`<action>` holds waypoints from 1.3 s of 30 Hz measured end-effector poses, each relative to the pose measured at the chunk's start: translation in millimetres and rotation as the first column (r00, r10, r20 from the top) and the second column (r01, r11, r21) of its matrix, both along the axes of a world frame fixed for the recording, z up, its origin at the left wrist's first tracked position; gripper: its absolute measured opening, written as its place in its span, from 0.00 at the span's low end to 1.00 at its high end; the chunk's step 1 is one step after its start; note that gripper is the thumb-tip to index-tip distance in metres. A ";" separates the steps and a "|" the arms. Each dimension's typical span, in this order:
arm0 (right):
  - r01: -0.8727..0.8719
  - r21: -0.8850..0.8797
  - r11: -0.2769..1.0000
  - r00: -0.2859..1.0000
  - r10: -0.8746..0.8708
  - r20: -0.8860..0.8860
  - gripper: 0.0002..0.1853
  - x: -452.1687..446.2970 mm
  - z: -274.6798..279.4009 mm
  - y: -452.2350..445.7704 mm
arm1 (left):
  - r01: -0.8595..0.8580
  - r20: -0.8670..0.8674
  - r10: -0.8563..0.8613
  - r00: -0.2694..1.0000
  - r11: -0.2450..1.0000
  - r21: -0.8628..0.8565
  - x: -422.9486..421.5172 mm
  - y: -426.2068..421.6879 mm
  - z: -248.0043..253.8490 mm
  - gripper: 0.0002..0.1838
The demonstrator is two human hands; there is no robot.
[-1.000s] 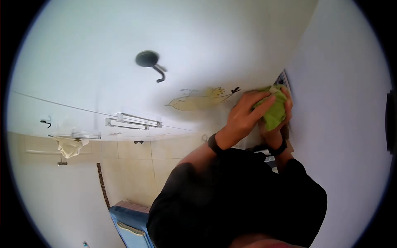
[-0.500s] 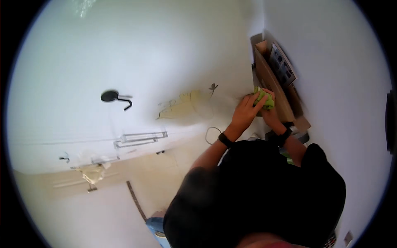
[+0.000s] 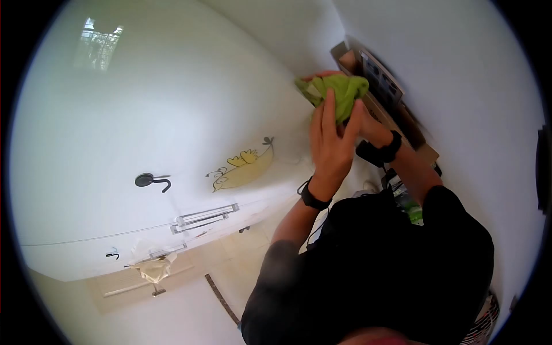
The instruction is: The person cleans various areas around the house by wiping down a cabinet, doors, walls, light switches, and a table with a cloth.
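Note:
A crumpled green cloth (image 3: pixel 343 92) is held up between my two hands, by the edge of the large white glossy surface. My left hand (image 3: pixel 332 141) lies over the near side of the cloth, its fingers stretched along it and the thumb raised toward the right. My right hand (image 3: pixel 372 127) grips the cloth from the right and behind, and most of its fingers are hidden by it. Reddish fingertips show past the cloth's far edge. A dark band sits on each wrist.
A cardboard box (image 3: pixel 385 115) stands against the right wall, with a printed panel (image 3: pixel 380 77) in it. On the white surface are a yellow bird sticker (image 3: pixel 244 172), a black hook (image 3: pixel 152 180) and clear handles (image 3: pixel 207 217). A pale bag (image 3: pixel 155 268) hangs lower left.
Both hands have moved up and left with the green cloth, away from the box's side toward the white surface's edge. The cloth is more spread out. The view has shifted.

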State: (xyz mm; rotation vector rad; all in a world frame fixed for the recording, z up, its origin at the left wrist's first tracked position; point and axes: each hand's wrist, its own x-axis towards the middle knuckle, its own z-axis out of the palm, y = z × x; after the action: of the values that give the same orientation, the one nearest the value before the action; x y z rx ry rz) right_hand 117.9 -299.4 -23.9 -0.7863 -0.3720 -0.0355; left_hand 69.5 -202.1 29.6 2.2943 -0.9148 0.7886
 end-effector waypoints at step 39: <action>0.148 -0.547 0.824 0.960 -0.253 -0.121 0.27 -71.2 -171.4 4.7 | -0.044 -0.184 0.087 0.979 0.973 0.225 -24.4 10.2 -78.0 0.16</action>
State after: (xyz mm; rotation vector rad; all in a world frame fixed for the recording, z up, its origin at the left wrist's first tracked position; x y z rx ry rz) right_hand 46.7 -294.7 -195.4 -1.3746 -0.1093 -0.0566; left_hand 45.1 -191.9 -48.5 2.5526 -0.8785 0.4993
